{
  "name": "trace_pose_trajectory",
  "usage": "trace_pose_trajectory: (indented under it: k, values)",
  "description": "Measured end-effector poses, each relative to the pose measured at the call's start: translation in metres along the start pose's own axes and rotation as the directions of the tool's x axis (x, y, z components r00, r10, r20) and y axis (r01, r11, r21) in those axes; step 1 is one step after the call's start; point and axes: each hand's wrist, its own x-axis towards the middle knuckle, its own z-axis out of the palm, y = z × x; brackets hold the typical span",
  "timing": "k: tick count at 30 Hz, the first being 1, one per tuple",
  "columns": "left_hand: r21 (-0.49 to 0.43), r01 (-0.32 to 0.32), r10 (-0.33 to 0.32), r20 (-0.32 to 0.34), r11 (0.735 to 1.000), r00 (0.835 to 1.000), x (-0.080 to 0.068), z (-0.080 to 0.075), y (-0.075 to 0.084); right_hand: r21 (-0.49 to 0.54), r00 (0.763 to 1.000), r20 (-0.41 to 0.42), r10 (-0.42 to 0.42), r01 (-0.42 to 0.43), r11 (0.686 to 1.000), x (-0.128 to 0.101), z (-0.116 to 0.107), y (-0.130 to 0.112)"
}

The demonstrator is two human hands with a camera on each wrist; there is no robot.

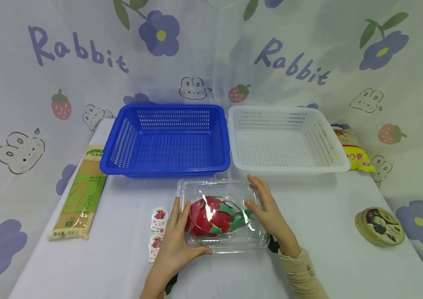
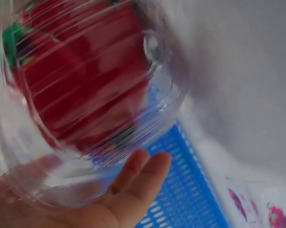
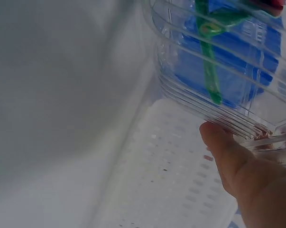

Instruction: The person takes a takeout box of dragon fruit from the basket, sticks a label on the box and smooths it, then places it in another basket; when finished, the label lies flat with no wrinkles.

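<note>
Between my two hands is a clear plastic clamshell box (image 1: 230, 189) with a red dragon fruit (image 1: 209, 216) inside, its green leaf tips pointing right. My left hand (image 1: 177, 241) grips the box's left side, thumb along the front edge. On the opposite side my right hand (image 1: 271, 214) holds the box, with its thumb over the lid and fingers along the right edge. In the left wrist view, fingertips (image 2: 157, 166) lie against the ribbed plastic. The right wrist view has a digit (image 3: 218, 142) at the box's edge. Two dragon fruit stickers (image 1: 159, 220) lie beside my left hand.
Behind the box stand a blue basket (image 1: 164, 169) and a white basket (image 1: 289, 168), side by side. A pasta packet (image 1: 80, 195) lies at the left, a round tin (image 1: 379, 226) at the right. A yellow packet (image 1: 357, 155) sits behind the white basket's right side.
</note>
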Motion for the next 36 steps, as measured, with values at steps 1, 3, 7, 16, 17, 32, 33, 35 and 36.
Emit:
trace_pose_trajectory:
  k: [1,3,7,16,17,32,33,35,36]
  values:
    - [0.001,-0.001,0.001,-0.004,1.0,1.0,0.0,0.001,0.0,0.017,1.0,0.001,0.002,-0.002,1.0,0.0,0.0,0.002]
    - [0.002,-0.007,0.007,-0.009,1.0,1.0,0.0,0.001,-0.001,0.052,1.0,0.015,0.005,-0.006,0.999,-0.001,0.001,0.005]
    - [-0.024,0.007,-0.006,0.013,1.0,1.0,0.0,0.0,-0.004,0.114,0.998,0.058,0.015,-0.022,0.993,-0.003,0.001,0.015]
    - [-0.17,0.046,-0.027,0.114,0.984,0.993,-0.005,-0.013,-0.018,0.047,0.995,0.098,0.02,-0.025,0.999,-0.007,-0.007,0.026]
    - [-0.182,0.036,-0.016,0.11,0.983,0.994,-0.006,-0.014,-0.02,0.015,0.996,0.088,0.019,-0.021,1.0,-0.008,-0.008,0.025]
    - [-0.07,0.395,-0.392,-0.369,0.916,0.843,-0.011,-0.039,-0.032,-0.316,0.998,-0.023,0.065,-0.069,0.946,-0.024,-0.022,0.011]
    - [-0.021,0.444,-0.419,-0.375,0.896,0.827,-0.011,-0.04,-0.032,-0.333,0.997,-0.023,0.068,-0.071,0.94,-0.025,-0.023,0.011]
    - [0.096,0.522,-0.454,-0.377,0.848,0.807,-0.011,-0.041,-0.03,-0.363,0.997,-0.025,0.069,-0.074,0.929,-0.029,-0.023,0.01]
    - [0.158,0.553,-0.47,-0.369,0.818,0.802,-0.012,-0.041,-0.03,-0.376,0.997,-0.03,0.068,-0.075,0.924,-0.031,-0.023,0.01]
